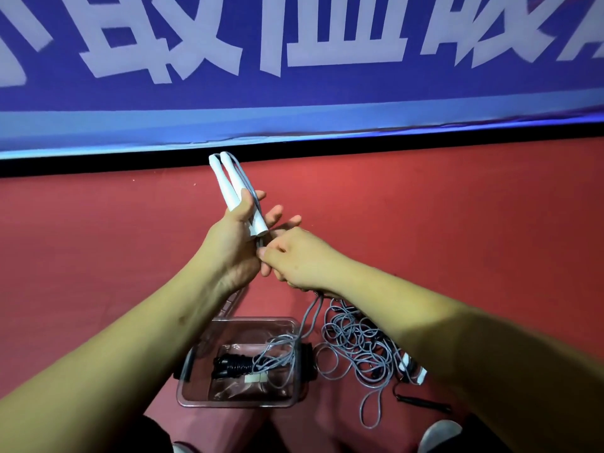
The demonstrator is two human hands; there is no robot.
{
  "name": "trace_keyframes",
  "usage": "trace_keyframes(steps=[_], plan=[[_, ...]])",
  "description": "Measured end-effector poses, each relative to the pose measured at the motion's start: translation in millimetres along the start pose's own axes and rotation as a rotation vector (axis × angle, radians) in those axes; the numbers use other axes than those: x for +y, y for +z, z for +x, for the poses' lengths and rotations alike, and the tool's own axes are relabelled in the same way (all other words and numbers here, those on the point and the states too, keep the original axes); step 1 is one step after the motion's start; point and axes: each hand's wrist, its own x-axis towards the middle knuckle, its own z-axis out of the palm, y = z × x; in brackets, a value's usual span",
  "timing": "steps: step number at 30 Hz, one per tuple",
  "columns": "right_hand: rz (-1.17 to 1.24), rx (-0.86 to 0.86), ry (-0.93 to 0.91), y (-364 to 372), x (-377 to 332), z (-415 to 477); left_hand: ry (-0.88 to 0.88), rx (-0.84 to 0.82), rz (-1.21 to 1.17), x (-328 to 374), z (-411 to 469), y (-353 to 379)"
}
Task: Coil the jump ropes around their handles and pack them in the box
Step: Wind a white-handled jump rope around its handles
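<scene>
My left hand (233, 238) grips two white jump-rope handles (228, 184) side by side, pointing up and away. Their grey cord (309, 313) runs from the handles down past my right hand (294, 259), which pinches it just below the handles. The cord hangs down into the clear plastic box (196, 361) on the floor. Inside the box lies a black rope coiled around its handles (230, 366). A tangled pile of grey cord (356, 341) lies right of the box, with another white handle (413, 367) partly hidden under my right forearm.
A black handle with its cord (421, 402) lies on the red floor at the right. The box lid (233, 302) leans behind the box. A blue banner (294, 93) with white characters covers the wall ahead. My shoes (439, 434) show at the bottom.
</scene>
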Motion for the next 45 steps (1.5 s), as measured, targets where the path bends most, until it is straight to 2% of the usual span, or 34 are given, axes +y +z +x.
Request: trace_keyframes(steps=[3, 8, 10, 14, 16, 18, 22, 26, 29, 38, 40, 43, 45], plan=[[-0.036, 0.011, -0.055, -2.2, -4.4, -2.8, 0.06, 0.065, -0.031, 6.0, 5.9, -3.0], [-0.141, -0.095, -0.047, -3.0, -12.3, -10.9, 0.096, 0.2, 0.012, 21.0, 22.0, -23.7], [-0.175, -0.109, -0.069, -7.4, -16.2, -14.4, 0.13, 0.254, 0.147, 26.4, 25.7, -32.1], [-0.172, -0.121, -0.108, -30.6, -20.8, -20.5, 0.189, 0.33, 0.619, 27.5, 27.6, -43.9], [-0.188, -0.107, -0.12, -44.1, -19.0, -22.9, 0.133, 0.34, 0.717, 28.7, 25.8, -47.0], [-0.234, -0.025, -0.141, -58.0, -15.0, -23.4, 0.036, 0.277, 0.779, 29.8, 22.7, -47.0], [-0.314, 0.071, -0.152, -81.4, -8.3, -21.5, -0.108, 0.057, 1.048, 26.2, 14.9, -41.0], [-0.389, 0.1, -0.141, -94.2, -0.2, -18.5, -0.275, -0.146, 0.978, 29.5, 9.8, -38.5], [-0.422, 0.107, -0.135, -96.6, 2.7, -15.5, -0.334, -0.266, 0.995, 29.0, 3.3, -36.7], [-0.541, 0.065, -0.157, -96.7, 5.9, -8.2, -0.363, -0.531, 1.201, 26.3, -12.7, -30.6], [-0.574, 0.041, -0.182, -95.2, 6.3, -6.2, -0.335, -0.585, 1.343, 24.3, -15.8, -26.8], [-0.587, 0.007, -0.211, -94.4, 8.1, -3.5, -0.145, -0.598, 1.691, 16.5, -19.3, -20.9], [-0.58, -0.029, -0.221, -95.1, 9.5, -2.6, -0.073, -0.618, 1.816, 11.6, -25.2, -14.9]])
